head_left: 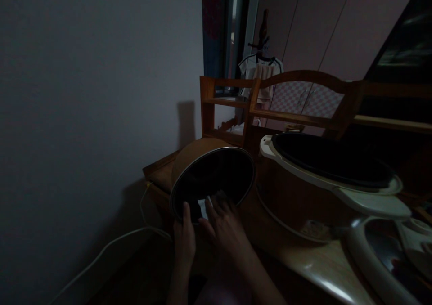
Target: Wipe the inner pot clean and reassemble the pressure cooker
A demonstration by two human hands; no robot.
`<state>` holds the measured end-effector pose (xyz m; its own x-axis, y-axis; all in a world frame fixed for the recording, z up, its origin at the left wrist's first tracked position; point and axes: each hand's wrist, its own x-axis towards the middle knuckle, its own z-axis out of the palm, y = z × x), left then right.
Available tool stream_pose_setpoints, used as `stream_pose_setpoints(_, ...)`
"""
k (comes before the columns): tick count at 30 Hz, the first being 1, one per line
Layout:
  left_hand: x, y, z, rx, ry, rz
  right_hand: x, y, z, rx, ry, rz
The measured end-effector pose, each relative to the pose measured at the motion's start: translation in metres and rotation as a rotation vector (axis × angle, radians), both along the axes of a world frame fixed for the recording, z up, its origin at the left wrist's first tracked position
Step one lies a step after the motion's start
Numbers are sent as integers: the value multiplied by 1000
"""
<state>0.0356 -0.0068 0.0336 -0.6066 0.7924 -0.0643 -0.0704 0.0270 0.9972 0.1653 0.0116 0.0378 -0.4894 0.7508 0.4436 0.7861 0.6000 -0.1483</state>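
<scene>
A round inner pot (191,157), tan outside and dark inside, is tipped on its side with its mouth facing me. My left hand (184,241) grips the near lower rim, its thumb over the edge and its other fingers mostly hidden behind the wall. Reaching into the mouth, my right hand (223,219) presses a small white cloth or tissue (203,208) against the inside near the lower rim. The fingertips of that hand blur into the dark interior.
To the right stands a large cooker body (297,208) with a pale rim and handles. A lid (359,244) lies at the lower right on the wooden table (310,262). A wooden rack (232,138) rises behind. A white cord (114,238) trails along the left wall.
</scene>
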Motion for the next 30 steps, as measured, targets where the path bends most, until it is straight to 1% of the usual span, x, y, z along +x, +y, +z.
stream_pose_setpoints(3, 0, 0, -3, -22, 1, 2, 0, -2, -2, 23, 29, -8)
stream_pose_setpoints(6, 0, 1, -4, -23, -18, 22, 4, -7, -3, 0, 68, -31)
stream_pose_setpoints(10, 1, 1, 1, 11, -23, -7, 13, -14, 2, -25, 54, 22)
stream_pose_setpoints(13, 1, 0, 4, 0, -4, -11, 23, -17, 2, -99, 34, 57)
stream_pose_setpoints(16, 1, 0, 4, 43, 39, -3, 35, -15, -7, -160, 92, 66)
stream_pose_setpoints(20, 2, -1, 2, 69, 52, -10, 45, -9, -19, -169, 206, 133)
stream_pose_setpoints(26, 3, 0, 3, 70, 27, -4, 43, -3, -13, -244, 290, 156)
stream_pose_setpoints(28, 3, 0, 3, 57, 6, 23, 41, -1, -12, -247, 323, 151)
stream_pose_setpoints(30, 4, -1, 4, 55, -9, 15, 40, 0, -12, -236, 339, 143)
